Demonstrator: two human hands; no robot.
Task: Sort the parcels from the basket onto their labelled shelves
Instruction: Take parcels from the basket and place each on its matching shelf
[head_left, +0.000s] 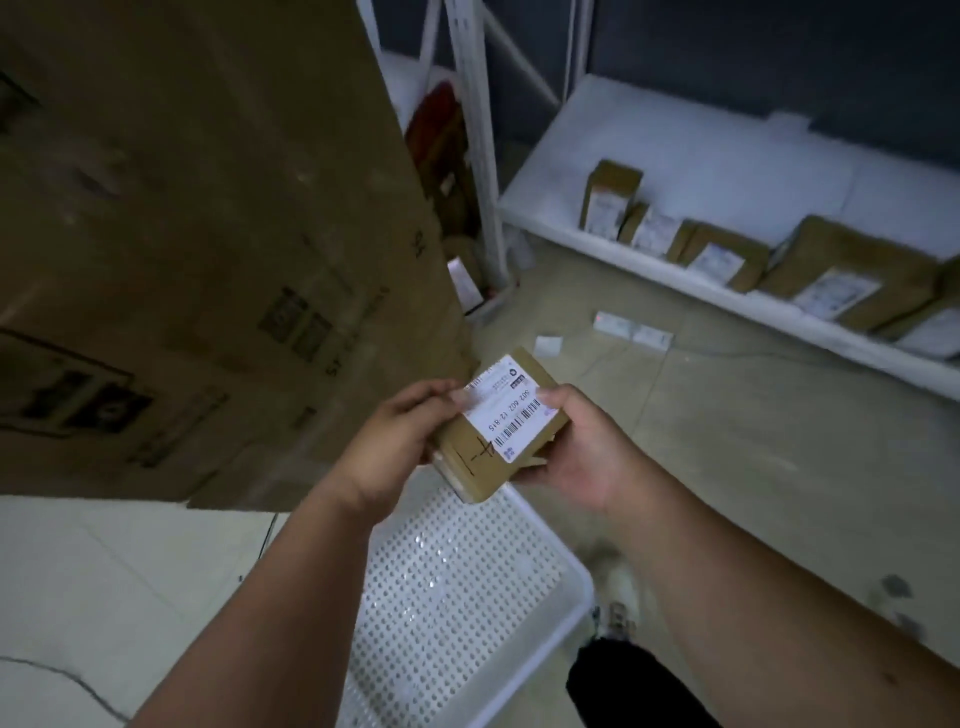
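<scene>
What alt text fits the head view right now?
Both hands, left hand and right hand, hold a small brown cardboard parcel with a white barcode label above a white perforated plastic basket; more brown parcels stand on a low white shelf.

A small brown parcel (498, 426) with a white barcode label (511, 410) is held between both hands: the left hand (392, 447) grips its left edge, the right hand (576, 447) its right side, thumb on the label. Below the hands lies a white perforated basket (457, 597). Left of the left hand rises a large cardboard box (197, 234). Beyond the right hand, a low white shelf (675, 156) carries a row of brown parcels (727, 254)
</scene>
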